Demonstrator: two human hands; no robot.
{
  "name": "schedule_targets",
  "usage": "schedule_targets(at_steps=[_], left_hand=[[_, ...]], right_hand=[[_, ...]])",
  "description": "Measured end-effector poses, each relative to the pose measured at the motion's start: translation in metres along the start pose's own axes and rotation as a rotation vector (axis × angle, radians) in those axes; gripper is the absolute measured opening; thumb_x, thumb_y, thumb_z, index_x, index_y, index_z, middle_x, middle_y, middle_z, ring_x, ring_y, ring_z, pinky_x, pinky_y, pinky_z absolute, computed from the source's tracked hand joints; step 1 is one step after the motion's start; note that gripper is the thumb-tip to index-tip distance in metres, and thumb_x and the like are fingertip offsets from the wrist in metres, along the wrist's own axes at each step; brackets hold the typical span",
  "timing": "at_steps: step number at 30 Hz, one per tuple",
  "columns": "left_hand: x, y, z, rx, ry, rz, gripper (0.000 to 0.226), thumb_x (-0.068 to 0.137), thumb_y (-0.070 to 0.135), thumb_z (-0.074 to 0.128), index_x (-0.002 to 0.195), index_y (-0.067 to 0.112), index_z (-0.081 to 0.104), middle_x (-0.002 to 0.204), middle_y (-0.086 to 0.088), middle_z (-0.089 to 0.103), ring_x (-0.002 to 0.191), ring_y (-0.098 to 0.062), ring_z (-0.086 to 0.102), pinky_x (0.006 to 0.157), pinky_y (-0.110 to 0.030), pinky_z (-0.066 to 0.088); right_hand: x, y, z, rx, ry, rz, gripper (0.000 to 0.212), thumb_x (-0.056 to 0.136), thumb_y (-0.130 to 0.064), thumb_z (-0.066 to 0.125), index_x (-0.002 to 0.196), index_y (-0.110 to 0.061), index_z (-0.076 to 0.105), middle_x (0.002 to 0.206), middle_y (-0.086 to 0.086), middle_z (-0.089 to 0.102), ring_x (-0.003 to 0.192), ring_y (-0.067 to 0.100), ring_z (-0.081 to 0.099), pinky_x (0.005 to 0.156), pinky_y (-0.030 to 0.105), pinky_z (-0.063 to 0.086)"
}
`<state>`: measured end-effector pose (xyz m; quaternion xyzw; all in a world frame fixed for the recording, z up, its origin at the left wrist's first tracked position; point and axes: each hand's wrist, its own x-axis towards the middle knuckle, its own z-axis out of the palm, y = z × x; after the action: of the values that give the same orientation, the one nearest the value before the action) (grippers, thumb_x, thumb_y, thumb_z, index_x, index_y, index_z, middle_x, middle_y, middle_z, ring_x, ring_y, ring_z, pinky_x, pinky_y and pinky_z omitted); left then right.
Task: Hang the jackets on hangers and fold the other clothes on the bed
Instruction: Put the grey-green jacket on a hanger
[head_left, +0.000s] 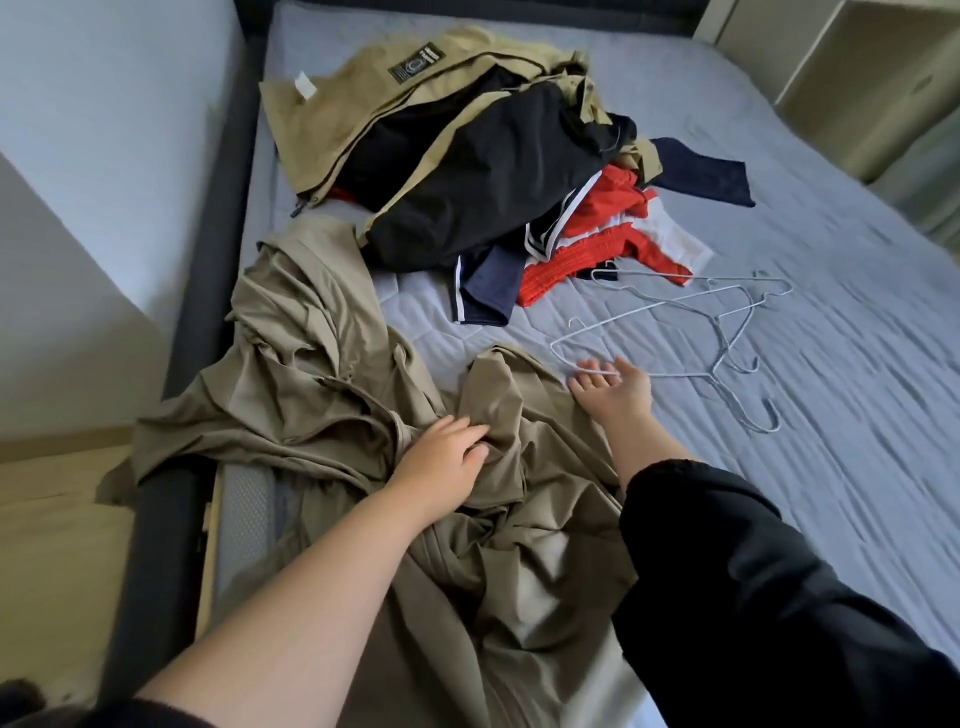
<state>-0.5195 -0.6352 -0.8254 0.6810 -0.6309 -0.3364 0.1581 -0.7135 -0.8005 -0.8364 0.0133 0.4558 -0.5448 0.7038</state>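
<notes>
A crumpled khaki jacket (311, 374) lies spread over the near left part of the bed. My left hand (447, 457) rests on its folds with fingers curled into the cloth. My right hand (618, 389) reaches palm up, fingers at the bar of a white wire hanger (670, 358). More wire hangers (748, 301) lie tangled just beyond it. Further back sits a pile of clothes: a tan and black jacket (467, 156), red and white garments (597, 249) and navy pieces (488, 286).
The bed has a grey-blue quilted cover (805, 467) and a dark padded frame (218, 260) along the left side. A white wall stands on the left, wooden floor (52, 545) below it. Pale furniture (857, 78) stands at the far right.
</notes>
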Motion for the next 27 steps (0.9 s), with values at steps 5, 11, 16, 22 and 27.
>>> schedule_targets(at_steps=[5, 11, 16, 22, 27], left_hand=[[-0.005, 0.004, -0.014, -0.167, -0.01, -0.063, 0.038, 0.102, 0.029, 0.038, 0.137, 0.02, 0.05, 0.145, 0.001, 0.045, 0.136, -0.014, 0.036, 0.105, -0.019, 0.026], [-0.023, 0.007, -0.039, -0.463, 0.092, -0.181, 0.033, 0.1, 0.023, 0.041, 0.126, 0.017, 0.06, 0.129, 0.0, 0.059, 0.121, -0.013, 0.051, 0.098, -0.022, 0.036], [-0.043, 0.012, -0.056, -0.599, 0.157, -0.232, 0.031, 0.098, 0.014, 0.044, 0.123, 0.013, 0.061, 0.114, -0.004, 0.066, 0.107, -0.017, 0.06, 0.093, -0.029, 0.047], [-0.062, 0.014, -0.076, -0.713, 0.261, -0.278, 0.035, 0.096, 0.014, 0.043, 0.129, 0.019, 0.054, 0.103, 0.004, 0.063, 0.098, -0.012, 0.063, 0.082, -0.029, 0.046], [-0.077, 0.0, -0.091, -0.833, 0.426, -0.367, 0.05, 0.095, 0.013, 0.045, 0.144, 0.018, 0.036, 0.121, -0.003, 0.057, 0.103, -0.018, 0.056, 0.087, -0.032, 0.044]], right_hand=[[-0.023, 0.012, 0.002, -0.546, 0.202, -0.149, 0.031, 0.101, -0.009, 0.038, 0.122, 0.007, 0.054, 0.08, 0.006, 0.051, 0.072, 0.01, 0.049, 0.08, 0.023, 0.046], [-0.092, 0.04, 0.004, -0.582, 0.343, -0.61, 0.031, 0.096, -0.003, 0.032, 0.114, -0.013, 0.054, 0.117, 0.015, 0.059, 0.09, 0.024, 0.059, 0.078, 0.035, 0.053], [-0.132, 0.049, -0.003, -0.96, 0.084, -0.821, 0.025, 0.097, -0.009, 0.038, 0.104, -0.018, 0.06, 0.07, 0.0, 0.055, 0.052, 0.008, 0.043, 0.053, 0.023, 0.039], [-0.162, 0.054, 0.003, -1.176, -0.108, -1.007, 0.043, 0.093, -0.02, 0.052, 0.054, -0.023, 0.036, 0.045, -0.01, 0.035, 0.046, 0.007, 0.029, 0.05, 0.029, 0.025], [-0.173, 0.061, 0.016, -1.31, -0.12, -1.089, 0.027, 0.091, -0.012, 0.056, 0.064, -0.014, 0.059, 0.058, -0.004, 0.055, 0.061, 0.014, 0.047, 0.059, 0.036, 0.036]])
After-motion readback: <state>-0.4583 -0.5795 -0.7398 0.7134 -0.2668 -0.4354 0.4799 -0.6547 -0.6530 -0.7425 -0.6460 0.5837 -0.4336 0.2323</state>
